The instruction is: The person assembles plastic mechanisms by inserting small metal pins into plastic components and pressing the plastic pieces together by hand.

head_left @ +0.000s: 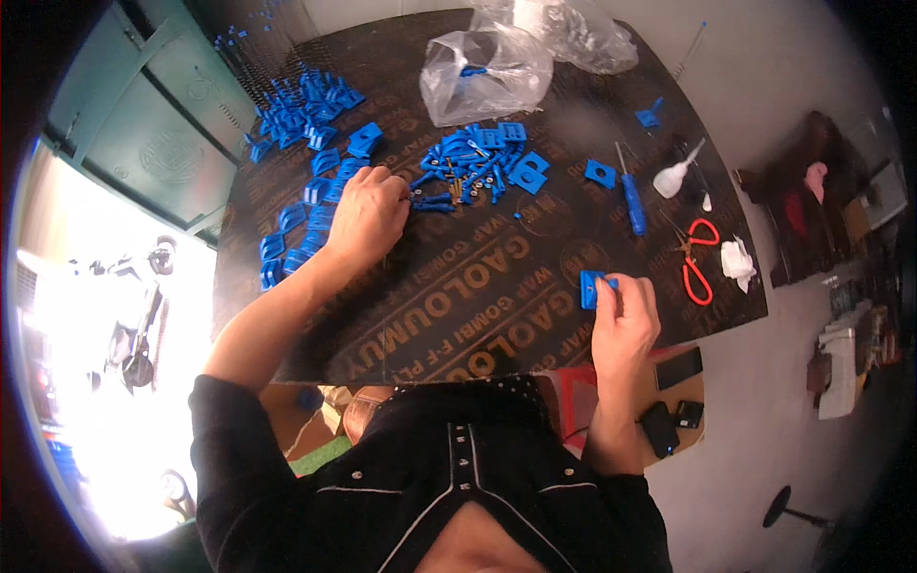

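My right hand point(627, 323) is closed in a pinch on a small blue plastic part point(588, 288) with a flat plate, held over the right front of the table. Farther left, my left hand point(368, 215) reaches to the near left edge of a loose pile of blue plastic parts point(458, 158). Its fingers are curled and pressed together; what is between them is hidden. Rows of curved blue pieces point(318, 218) lie just left of that hand. Slim parts with metal bits and flat plates with holes, such as a blue plate point(528, 173), make up the pile.
Blue parts with black springs point(304, 105) cluster at the far left of the dark printed table point(449, 286). Clear plastic bags point(487, 76) lie at the back. To the right are a blue screwdriver point(632, 202), a white squeeze bottle point(672, 178), red-handled pliers point(700, 263) and crumpled white tissue point(736, 263).
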Demonstrator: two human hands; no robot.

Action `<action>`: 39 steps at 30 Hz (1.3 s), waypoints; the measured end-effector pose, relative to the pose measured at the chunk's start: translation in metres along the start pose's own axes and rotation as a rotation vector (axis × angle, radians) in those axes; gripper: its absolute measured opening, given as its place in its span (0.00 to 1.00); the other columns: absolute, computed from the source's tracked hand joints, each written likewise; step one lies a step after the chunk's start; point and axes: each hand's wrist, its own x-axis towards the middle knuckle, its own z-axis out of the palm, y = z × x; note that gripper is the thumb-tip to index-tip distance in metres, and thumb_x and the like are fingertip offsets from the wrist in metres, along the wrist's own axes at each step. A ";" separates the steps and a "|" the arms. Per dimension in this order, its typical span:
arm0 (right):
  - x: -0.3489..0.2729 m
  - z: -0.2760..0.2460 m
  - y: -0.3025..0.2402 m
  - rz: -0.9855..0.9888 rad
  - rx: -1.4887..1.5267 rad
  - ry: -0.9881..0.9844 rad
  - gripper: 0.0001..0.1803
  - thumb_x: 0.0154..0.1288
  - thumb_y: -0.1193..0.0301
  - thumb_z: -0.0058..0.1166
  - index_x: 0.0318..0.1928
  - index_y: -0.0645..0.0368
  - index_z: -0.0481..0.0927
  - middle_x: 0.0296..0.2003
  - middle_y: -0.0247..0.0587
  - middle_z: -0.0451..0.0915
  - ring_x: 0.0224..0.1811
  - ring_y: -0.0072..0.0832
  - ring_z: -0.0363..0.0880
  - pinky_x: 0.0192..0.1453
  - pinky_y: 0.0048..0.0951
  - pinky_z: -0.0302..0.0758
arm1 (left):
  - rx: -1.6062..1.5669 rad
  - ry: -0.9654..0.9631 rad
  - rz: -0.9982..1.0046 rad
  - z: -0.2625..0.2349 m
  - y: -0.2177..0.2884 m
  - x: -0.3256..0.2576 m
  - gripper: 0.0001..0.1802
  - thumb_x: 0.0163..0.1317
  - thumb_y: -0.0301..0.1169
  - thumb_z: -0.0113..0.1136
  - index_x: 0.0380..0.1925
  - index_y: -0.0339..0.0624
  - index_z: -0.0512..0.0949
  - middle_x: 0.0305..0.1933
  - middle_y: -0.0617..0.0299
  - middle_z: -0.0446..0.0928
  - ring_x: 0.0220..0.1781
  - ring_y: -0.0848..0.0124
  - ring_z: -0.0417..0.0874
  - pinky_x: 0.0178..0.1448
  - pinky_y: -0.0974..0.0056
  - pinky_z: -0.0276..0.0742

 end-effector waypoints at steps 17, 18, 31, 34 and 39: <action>0.002 0.007 -0.012 0.091 0.386 -0.037 0.04 0.60 0.78 0.61 0.34 0.64 0.78 0.26 0.39 0.74 0.23 0.25 0.73 0.27 0.26 0.69 | -0.077 0.004 -0.029 -0.020 0.014 -0.023 0.06 0.54 0.24 0.62 0.32 0.36 0.79 0.34 0.51 0.76 0.42 0.52 0.76 0.47 0.55 0.73; 0.002 0.007 -0.015 0.082 0.398 -0.042 0.04 0.60 0.78 0.61 0.34 0.64 0.78 0.26 0.39 0.74 0.23 0.25 0.73 0.27 0.26 0.69 | -0.070 0.009 -0.018 -0.021 0.013 -0.023 0.06 0.54 0.24 0.62 0.32 0.36 0.79 0.34 0.51 0.76 0.42 0.52 0.76 0.46 0.55 0.73; -0.002 0.013 -0.026 -0.014 0.207 -0.088 0.05 0.59 0.77 0.61 0.33 0.63 0.77 0.27 0.44 0.74 0.26 0.39 0.75 0.28 0.36 0.70 | -0.094 0.009 -0.007 -0.017 -0.001 -0.015 0.03 0.53 0.24 0.60 0.29 0.37 0.79 0.33 0.53 0.74 0.41 0.54 0.74 0.48 0.55 0.72; -0.002 0.012 -0.025 -0.001 0.218 -0.099 0.05 0.59 0.77 0.61 0.34 0.63 0.77 0.27 0.44 0.74 0.26 0.39 0.75 0.29 0.36 0.70 | -0.031 -0.006 0.020 -0.014 -0.001 -0.010 0.06 0.53 0.24 0.62 0.32 0.36 0.80 0.34 0.54 0.76 0.42 0.55 0.75 0.47 0.56 0.74; -0.003 0.013 -0.024 0.001 0.224 -0.116 0.05 0.59 0.76 0.60 0.34 0.63 0.77 0.27 0.44 0.74 0.26 0.39 0.75 0.29 0.36 0.70 | -0.005 -0.016 0.043 -0.011 -0.001 -0.006 0.04 0.52 0.24 0.61 0.29 0.38 0.81 0.33 0.55 0.75 0.42 0.56 0.74 0.48 0.57 0.73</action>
